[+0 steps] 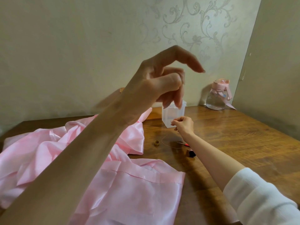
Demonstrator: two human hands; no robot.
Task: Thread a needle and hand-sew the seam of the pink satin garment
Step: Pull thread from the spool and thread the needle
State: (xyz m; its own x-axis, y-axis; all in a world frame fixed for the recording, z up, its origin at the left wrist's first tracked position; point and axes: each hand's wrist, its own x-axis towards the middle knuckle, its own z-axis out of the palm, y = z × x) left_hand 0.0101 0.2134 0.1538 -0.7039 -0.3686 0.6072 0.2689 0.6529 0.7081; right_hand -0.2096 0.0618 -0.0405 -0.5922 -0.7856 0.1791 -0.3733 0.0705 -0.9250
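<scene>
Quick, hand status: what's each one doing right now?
Left hand: raised, thumb pinched to fingers; what it holds, if anything, cannot be told.
Right hand: pinching, apparently the thread, above the table.

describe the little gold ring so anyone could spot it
Start at the wooden table, then find the right edge of the pink satin cloth. Just beyond it sits the ring: the only gold, round thing, unlike the dark tool nearby.
</scene>
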